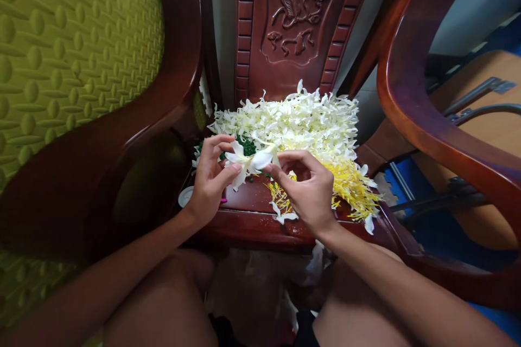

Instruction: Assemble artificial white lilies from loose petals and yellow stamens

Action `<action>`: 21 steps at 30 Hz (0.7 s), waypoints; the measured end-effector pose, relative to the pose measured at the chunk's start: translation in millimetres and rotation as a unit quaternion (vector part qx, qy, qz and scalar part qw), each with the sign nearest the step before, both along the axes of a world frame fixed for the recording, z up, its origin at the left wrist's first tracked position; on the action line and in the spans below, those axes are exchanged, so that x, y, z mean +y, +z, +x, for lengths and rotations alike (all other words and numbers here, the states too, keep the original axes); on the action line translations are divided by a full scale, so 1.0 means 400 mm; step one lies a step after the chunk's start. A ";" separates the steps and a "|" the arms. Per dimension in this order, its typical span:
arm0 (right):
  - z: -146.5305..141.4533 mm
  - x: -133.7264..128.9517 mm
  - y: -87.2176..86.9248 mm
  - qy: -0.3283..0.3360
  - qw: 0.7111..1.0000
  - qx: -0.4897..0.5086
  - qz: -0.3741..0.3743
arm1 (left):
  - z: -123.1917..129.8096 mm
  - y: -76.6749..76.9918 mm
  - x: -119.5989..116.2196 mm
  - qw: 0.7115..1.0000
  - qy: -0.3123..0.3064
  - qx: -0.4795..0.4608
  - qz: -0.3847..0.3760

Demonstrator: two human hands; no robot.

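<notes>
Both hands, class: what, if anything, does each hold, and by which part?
Left hand: a white flower, at its left side. Right hand: a white bloom, at its right end. The exact parts gripped are hidden.

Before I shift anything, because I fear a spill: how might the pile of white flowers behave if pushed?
The pile of white flowers looks loosely heaped, so it would probably scatter. Its thin petals suggest light, easily bruised blooms. The seat looks glossy, so stray ones may slide.
</notes>
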State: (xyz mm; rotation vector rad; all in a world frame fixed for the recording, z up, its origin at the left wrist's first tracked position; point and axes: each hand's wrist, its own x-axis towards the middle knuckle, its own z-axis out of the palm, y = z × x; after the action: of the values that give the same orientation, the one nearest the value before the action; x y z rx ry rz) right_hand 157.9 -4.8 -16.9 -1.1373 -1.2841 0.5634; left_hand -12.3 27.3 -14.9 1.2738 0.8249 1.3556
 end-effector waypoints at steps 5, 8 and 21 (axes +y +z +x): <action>0.001 -0.006 0.002 0.002 0.999 -0.047 0.017 | 0.000 0.002 0.001 1.000 -0.001 0.002 0.003; -0.007 -0.008 -0.001 0.028 0.997 -0.067 0.008 | 0.001 0.006 -0.002 1.000 -0.010 -0.011 0.011; -0.003 -0.012 0.009 0.125 0.992 0.012 0.017 | 0.002 0.008 -0.009 0.997 -0.065 -0.033 -0.002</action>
State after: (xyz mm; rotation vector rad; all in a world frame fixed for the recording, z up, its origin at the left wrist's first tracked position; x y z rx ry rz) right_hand 156.6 -9.7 -13.4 -0.9451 -1.4202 0.7350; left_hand -11.3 23.7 -11.6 1.2512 0.6869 1.2848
